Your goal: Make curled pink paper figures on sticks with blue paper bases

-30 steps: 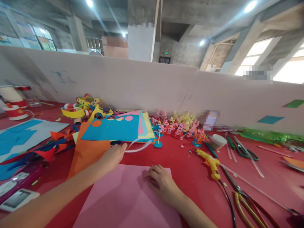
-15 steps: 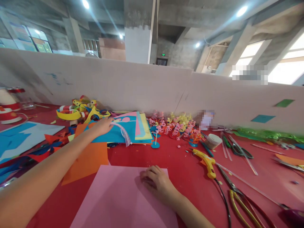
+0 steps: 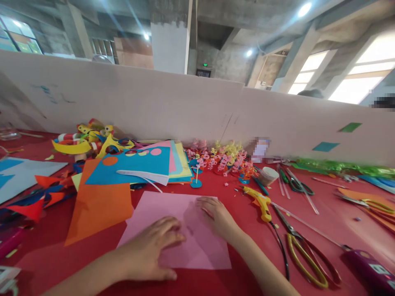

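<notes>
A pink sheet of paper (image 3: 191, 250) lies flat on the red table in front of me. Over its left part is my left hand (image 3: 154, 246), fingers and thumb apart, with nothing in it. My right hand (image 3: 219, 216) rests on the sheet's upper right part, fingers stretched out, also holding nothing. Just beyond the sheet, a whitish paper piece (image 3: 148, 175) lies on blue paper (image 3: 138, 160) with round cutouts. An orange sheet (image 3: 101, 209) lies to the left of the pink one.
To the right lie a yellow glue gun (image 3: 257, 201), large scissors (image 3: 304, 250), and a purple tool (image 3: 367, 265). Curled pink and yellow paper pieces (image 3: 224, 158) stand behind, near a white tape roll (image 3: 268, 176). Paper scraps (image 3: 40, 207) crowd the left side. A pale partition (image 3: 138, 98) closes the back.
My left hand has let go of the whitish paper on the stack and come back to the pink sheet. The whole sheet now shows, farther from me. The view has shifted slightly.
</notes>
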`<control>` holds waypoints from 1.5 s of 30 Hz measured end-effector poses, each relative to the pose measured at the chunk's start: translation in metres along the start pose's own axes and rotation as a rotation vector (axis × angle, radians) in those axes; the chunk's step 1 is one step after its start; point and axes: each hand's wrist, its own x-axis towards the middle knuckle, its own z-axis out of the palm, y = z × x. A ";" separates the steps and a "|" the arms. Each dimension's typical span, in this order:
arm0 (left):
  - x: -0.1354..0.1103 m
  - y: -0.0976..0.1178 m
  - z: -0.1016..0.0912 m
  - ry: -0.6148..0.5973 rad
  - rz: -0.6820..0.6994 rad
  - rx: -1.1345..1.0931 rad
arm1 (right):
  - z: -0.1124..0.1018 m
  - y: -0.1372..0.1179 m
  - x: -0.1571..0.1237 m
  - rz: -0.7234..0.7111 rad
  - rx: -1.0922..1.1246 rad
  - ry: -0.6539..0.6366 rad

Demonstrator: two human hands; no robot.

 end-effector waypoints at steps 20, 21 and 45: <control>0.021 0.007 0.018 0.180 0.154 -0.014 | -0.018 -0.018 -0.048 0.027 0.052 -0.258; 0.021 0.008 0.019 0.192 0.179 -0.001 | -0.019 -0.018 -0.048 0.018 0.067 -0.253; 0.017 0.000 0.017 0.129 -0.223 -0.295 | -0.057 0.000 -0.062 0.487 -0.082 -0.318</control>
